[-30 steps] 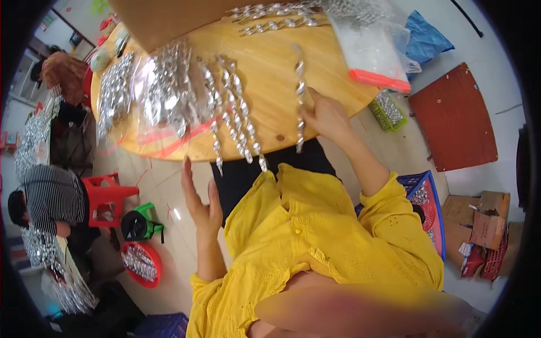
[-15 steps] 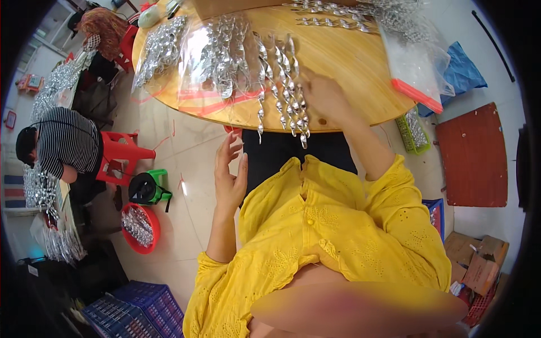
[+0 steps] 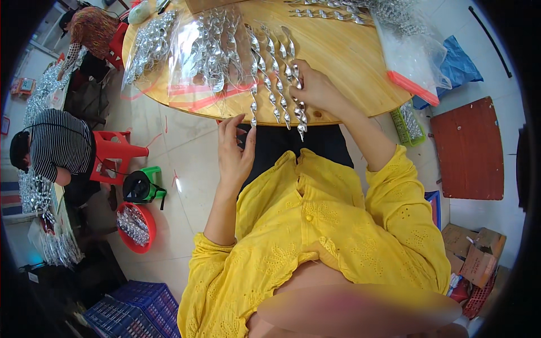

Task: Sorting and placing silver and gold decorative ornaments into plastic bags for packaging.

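R hand fingers pinch the silver spiral strips on the round worktop; strips run lengthwise toward the person, tips overhanging the near edge. L hand open, empty, just below those tips, so nearer them.

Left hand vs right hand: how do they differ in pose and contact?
The left hand hangs open below the table edge, fingers spread, touching at most a tip of one silver spiral; the right hand rests on the table, pressing the silver spirals. Both are bare, with yellow sleeves.
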`<state>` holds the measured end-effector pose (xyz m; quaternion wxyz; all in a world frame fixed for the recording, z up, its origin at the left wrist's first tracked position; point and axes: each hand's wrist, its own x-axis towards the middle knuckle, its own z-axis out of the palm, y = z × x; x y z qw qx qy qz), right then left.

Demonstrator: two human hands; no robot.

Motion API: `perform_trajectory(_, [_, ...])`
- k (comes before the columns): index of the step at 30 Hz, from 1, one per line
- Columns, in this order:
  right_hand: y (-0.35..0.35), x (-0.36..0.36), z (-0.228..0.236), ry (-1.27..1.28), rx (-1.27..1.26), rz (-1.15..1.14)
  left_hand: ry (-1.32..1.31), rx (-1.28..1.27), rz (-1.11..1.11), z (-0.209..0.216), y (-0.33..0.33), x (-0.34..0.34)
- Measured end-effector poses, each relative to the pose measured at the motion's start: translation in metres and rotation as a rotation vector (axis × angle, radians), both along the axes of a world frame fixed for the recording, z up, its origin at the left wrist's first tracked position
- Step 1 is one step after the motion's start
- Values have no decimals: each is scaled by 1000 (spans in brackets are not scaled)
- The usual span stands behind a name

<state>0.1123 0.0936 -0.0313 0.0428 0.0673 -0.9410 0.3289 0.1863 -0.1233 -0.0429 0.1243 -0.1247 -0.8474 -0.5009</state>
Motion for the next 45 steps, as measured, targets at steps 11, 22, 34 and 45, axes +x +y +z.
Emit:
perform_trajectory(11, [-10,-5,3,119,-32,164,-59,-61,-73,-11,13,-2])
perform_trajectory(22, [-6,-1,1,219,112,38,118,-434,-34,3,35,-10])
perform_trajectory(34, [-9,8,11,192,113,34,61,-479,26,18,20,-5])
perform_trajectory(45, [75,30,53,348,169,-279,197,-157,-140,23,5,17])
